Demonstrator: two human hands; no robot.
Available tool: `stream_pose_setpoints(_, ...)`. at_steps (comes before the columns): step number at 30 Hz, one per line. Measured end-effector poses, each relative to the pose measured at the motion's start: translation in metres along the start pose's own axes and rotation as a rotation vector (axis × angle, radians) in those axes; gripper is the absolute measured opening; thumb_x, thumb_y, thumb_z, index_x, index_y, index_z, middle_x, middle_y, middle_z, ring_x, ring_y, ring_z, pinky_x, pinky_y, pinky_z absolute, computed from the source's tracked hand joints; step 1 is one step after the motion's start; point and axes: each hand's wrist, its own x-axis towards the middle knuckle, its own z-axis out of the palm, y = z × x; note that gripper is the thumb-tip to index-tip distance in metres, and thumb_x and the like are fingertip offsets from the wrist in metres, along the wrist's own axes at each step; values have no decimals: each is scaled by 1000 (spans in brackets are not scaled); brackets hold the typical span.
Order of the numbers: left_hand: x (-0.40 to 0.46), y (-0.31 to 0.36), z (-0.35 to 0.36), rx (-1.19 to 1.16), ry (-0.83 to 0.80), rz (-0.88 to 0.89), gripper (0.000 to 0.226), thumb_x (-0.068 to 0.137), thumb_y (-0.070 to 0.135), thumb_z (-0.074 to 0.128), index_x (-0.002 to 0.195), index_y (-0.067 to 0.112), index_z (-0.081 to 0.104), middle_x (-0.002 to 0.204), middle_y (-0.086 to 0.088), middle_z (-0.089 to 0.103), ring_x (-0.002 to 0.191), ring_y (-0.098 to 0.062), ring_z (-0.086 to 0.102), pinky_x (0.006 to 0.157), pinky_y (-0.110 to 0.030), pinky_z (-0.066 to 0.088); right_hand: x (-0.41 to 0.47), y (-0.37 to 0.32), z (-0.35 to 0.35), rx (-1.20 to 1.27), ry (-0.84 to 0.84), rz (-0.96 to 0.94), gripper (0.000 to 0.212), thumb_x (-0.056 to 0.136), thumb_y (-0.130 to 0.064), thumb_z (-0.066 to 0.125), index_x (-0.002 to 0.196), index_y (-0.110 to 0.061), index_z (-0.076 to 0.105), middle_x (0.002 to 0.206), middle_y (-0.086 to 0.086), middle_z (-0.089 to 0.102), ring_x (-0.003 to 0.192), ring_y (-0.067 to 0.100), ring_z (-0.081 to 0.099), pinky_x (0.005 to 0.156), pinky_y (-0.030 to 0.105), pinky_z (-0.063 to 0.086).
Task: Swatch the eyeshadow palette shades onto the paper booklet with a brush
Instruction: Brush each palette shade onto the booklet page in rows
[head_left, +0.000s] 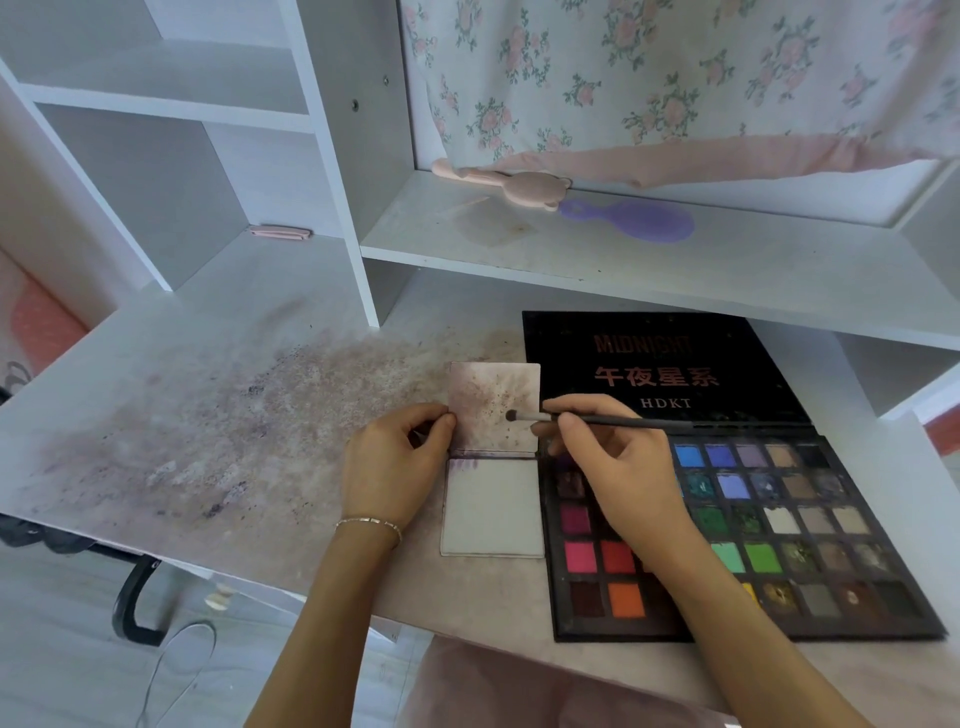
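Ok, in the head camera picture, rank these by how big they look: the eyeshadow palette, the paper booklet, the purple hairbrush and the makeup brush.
Largest to smallest as they appear:
1. eyeshadow palette
2. paper booklet
3. purple hairbrush, though it sits farther back on the shelf, so it may really be bigger
4. makeup brush

Head view, close, facing forward and down at desk (218, 426), edges apparently warped

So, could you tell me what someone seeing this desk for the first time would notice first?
Probably the open eyeshadow palette on the right, its bright pans standing out against the black lid. Next, the two hands at centre: the right hand holds a brush with its tip on the booklet's stained upper page, while the left hand pinches the page's edge. Purple powder dusts the desk to the left.
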Motion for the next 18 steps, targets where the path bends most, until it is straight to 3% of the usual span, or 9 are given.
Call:
stream_pose_setpoints(5,1,0,0,8,1,-1,10,82,18,64,85,19,74,74,21,61,66,9,53,60,1,37,-4,-5,-26,19,75,-19,25,87,3,51,90,-18,65,84,-5,71,67,3,62,65,12,49)
stream_pose_setpoints(12,0,0,0,1,1,-21,10,82,17,64,86,18,74,75,15,63,66,5,53,62,-10,38,-18,6,-72,-299,274,-50,24,91,-9,48,86,-32,52,81,-10,60,73,-9,58,59,6,46)
stream_pose_setpoints(18,0,1,1,24,-6,-25,12,82,18,64,90,16,73,78,15,62,67,2,53,62,-7,35,-21,21,-97,-404,360,13,23,94,-19,41,79,-34,46,75,-13,58,74,-14,57,57,14,42)
